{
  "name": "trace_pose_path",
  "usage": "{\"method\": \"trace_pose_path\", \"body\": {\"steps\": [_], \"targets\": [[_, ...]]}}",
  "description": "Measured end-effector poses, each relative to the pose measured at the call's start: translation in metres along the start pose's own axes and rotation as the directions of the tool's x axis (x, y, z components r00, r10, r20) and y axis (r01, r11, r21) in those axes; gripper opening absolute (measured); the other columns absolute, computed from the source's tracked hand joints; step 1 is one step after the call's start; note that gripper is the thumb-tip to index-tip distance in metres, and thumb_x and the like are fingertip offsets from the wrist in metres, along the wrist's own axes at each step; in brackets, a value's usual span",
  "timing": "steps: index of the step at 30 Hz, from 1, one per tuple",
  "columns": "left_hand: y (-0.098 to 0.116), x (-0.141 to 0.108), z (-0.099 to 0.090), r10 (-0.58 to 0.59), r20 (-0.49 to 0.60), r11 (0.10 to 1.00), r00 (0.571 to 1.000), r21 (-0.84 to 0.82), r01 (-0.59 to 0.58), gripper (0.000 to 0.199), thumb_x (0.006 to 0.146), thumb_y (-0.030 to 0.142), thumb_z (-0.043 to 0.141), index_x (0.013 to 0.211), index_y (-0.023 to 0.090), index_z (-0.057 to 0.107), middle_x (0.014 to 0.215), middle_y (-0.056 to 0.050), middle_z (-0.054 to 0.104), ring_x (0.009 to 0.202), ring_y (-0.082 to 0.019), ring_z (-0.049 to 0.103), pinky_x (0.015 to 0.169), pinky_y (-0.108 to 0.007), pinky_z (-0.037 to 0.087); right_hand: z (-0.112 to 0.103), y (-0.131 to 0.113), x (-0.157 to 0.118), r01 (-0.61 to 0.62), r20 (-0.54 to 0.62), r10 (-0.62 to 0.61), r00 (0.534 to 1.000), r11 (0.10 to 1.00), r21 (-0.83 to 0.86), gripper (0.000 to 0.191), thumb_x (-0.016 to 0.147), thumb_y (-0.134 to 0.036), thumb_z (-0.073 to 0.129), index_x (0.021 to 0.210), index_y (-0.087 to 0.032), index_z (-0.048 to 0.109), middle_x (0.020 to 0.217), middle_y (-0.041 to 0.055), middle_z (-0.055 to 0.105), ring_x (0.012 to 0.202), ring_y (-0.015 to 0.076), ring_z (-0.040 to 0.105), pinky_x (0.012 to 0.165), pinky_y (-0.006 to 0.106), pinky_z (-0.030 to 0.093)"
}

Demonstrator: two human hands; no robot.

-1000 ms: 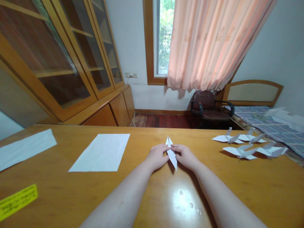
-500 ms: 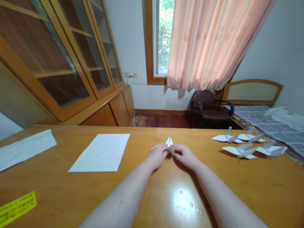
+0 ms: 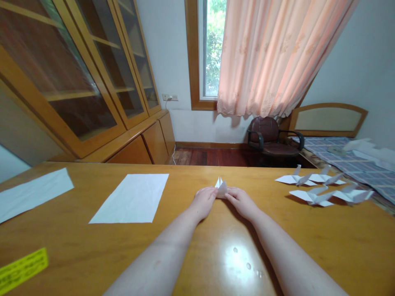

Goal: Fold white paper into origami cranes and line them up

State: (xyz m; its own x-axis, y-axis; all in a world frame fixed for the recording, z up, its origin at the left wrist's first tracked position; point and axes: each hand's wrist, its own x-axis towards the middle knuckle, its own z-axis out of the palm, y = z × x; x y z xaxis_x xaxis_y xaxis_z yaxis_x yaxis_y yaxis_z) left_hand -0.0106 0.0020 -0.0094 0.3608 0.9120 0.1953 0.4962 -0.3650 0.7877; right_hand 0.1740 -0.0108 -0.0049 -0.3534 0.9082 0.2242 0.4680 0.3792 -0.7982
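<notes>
Paper [image 3: 221, 190], part-folded, pinched btwn thumb & fingers of L hand [image 3: 203, 202] and R hand [image 3: 242, 201]; 4 folded birds [image 3: 315, 199] stand far R on table [image 3: 77, 255].

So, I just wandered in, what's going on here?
A person at a glossy yellow-brown wooden desk is handling a small folded white paper piece. The fingers of the left hand and the right hand touch it from either side, and one pointed flap stands up between them. To the right sit four white folded-paper birds; to the left lies a flat white paper sheet.
</notes>
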Motion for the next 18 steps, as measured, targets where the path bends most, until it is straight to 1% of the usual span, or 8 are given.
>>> {"method": "trace_pose_path", "body": {"steps": [4,8,13,18], "targets": [[-0.0014,0.0005,0.0013,-0.024,0.01,0.999,1.0,0.032,0.024,0.034,0.086,0.036,0.04,0.103,0.021,0.066,0.114,-0.006,0.062,0.111,-0.022,0.051,0.101,-0.036,0.031,0.0003,0.0009,0.0,-0.011,-0.012,0.011,1.0,1.0,0.01,0.029,0.086,-0.033,0.043,0.098,-0.026,0.068,0.102,0.0048,0.066,0.096,0.0226,0.058,0.091,0.037,0.039],[-0.0028,0.0013,0.0014,-0.049,0.007,0.999,0.999,0.02,0.049,0.042,0.088,0.042,0.033,0.104,0.019,0.065,0.114,-0.008,0.062,0.111,-0.023,0.052,0.1,-0.038,0.032,0.0005,0.0021,0.0002,-0.017,-0.024,0.018,1.0,0.999,0.042,0.032,0.087,-0.036,0.039,0.097,-0.024,0.068,0.1,0.0054,0.066,0.097,0.0233,0.057,0.092,0.038,0.038],[-0.0075,0.0031,0.0026,-0.023,0.011,1.0,1.0,-0.007,0.023,0.04,0.086,0.04,0.036,0.1,0.019,0.067,0.113,-0.009,0.063,0.111,-0.023,0.052,0.101,-0.037,0.031,0.0011,0.0045,0.001,-0.023,-0.018,0.023,1.0,0.999,0.028,0.034,0.087,-0.038,0.037,0.092,-0.023,0.068,0.095,0.0061,0.066,0.095,0.0233,0.058,0.091,0.038,0.039],[-0.006,0.0049,0.0017,-0.02,0.038,1.0,0.999,-0.003,0.02,0.041,0.088,0.038,0.033,0.101,0.018,0.067,0.112,-0.008,0.063,0.109,-0.022,0.053,0.099,-0.036,0.033,0.0018,0.0063,0.0009,-0.032,-0.018,0.031,0.999,0.999,-0.011,0.037,0.088,-0.04,0.036,0.092,-0.022,0.068,0.097,0.0066,0.066,0.095,0.0227,0.058,0.091,0.037,0.04]]}}
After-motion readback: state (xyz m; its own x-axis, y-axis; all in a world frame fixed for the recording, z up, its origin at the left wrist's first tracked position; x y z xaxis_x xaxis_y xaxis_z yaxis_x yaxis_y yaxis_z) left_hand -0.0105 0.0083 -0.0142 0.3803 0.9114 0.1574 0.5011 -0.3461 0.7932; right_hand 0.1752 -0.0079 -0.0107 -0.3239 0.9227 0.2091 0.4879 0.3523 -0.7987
